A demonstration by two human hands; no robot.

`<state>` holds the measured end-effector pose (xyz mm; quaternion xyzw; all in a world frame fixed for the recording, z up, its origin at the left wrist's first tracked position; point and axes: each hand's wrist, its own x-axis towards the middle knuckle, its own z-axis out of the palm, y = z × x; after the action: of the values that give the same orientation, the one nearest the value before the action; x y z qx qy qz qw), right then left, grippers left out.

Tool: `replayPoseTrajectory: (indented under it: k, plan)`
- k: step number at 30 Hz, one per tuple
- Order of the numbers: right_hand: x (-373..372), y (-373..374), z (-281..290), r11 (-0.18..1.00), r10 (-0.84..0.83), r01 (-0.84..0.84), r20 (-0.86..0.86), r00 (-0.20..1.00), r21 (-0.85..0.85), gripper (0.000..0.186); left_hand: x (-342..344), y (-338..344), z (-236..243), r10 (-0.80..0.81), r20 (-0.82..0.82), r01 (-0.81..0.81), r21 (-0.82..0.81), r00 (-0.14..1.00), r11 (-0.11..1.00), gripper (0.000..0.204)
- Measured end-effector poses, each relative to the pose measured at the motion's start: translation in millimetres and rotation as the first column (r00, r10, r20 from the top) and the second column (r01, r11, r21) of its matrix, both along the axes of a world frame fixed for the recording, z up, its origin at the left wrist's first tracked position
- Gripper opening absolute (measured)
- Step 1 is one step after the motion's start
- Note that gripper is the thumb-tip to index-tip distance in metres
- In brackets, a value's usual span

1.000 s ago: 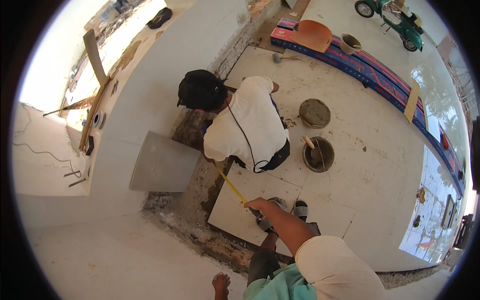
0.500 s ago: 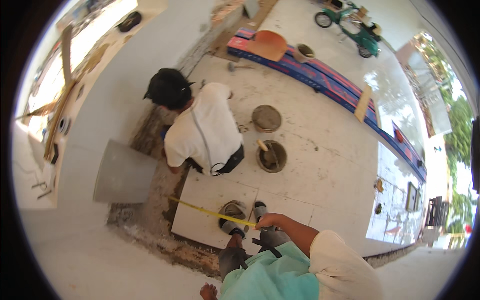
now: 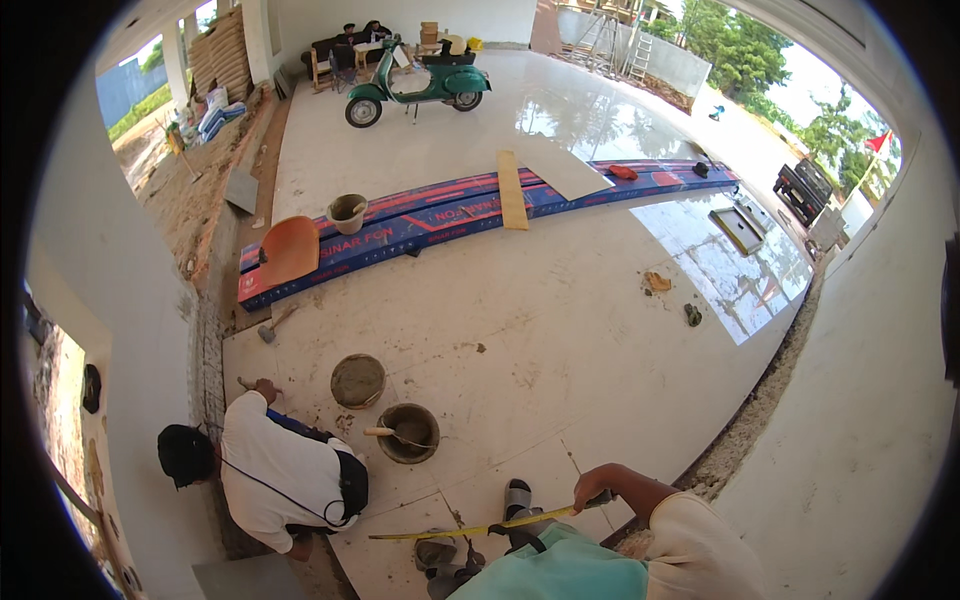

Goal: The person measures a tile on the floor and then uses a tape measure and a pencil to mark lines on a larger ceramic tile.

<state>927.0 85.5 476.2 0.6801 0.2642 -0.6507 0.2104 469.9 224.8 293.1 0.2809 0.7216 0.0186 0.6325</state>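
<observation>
My right hand (image 3: 585, 485) is closed on a tape measure (image 3: 598, 499) above my sandaled feet. Its yellow blade (image 3: 455, 530) stretches left, its free end beside a co-worker (image 3: 282, 463) in a white shirt and black cap, who crouches by the left wall. The co-worker's raised hand (image 3: 265, 390) is near a small tool at the edge of the floor tiles (image 3: 525, 380). Two buckets of grey mortar (image 3: 357, 378) stand beside this person, the nearer bucket (image 3: 420, 433) with a wooden-handled trowel in it. My left hand is out of sight.
Long blue cartons (image 3: 450, 212) cross the floor, bearing an orange plastic piece (image 3: 293, 250), a pail (image 3: 346, 210) and boards (image 3: 513, 190). A mallet (image 3: 272, 330) lies nearby. Beyond stand a green scooter (image 3: 450, 80) and seated people (image 3: 355, 40). A dark vehicle (image 3: 800, 188) is outside right.
My view has swung up toward the far room. The blade's free end has left the co-worker's lower hand since a second ago. My left hand, low in the earlier frames, has dropped out of view.
</observation>
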Motion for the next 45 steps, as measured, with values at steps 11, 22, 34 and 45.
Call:
replayPoseTrajectory:
  k: [11,22,34,45]
  plan:
    - [204.7,-123.6,47.3,0.656,-0.662,0.723,-0.295,0.689,0.216,0.044,281.5,49.1,26.8,-0.529,-0.114,0.54,0.133,0.841,0.831,0.033]
    - [351.1,-140.5,10.7,-0.133,-0.967,0.941,-0.249,-0.054,0.31,0.035,487.8,115.0,-60.0,-0.833,-0.438,0.909,-0.076,0.338,0.409,0.034]
    - [527.2,-123.9,-58.8,-0.65,-0.759,0.717,-0.267,-0.594,0.253,0.037,1012.6,302.2,35.1,-0.737,-0.478,0.865,0.404,0.477,0.297,0.042]
    - [821.7,-115.3,-127.4,-0.811,-0.574,0.556,-0.438,-0.692,0.184,0.04,1211.2,313.4,-78.7,-0.608,-0.434,0.746,0.351,0.665,0.565,0.031]
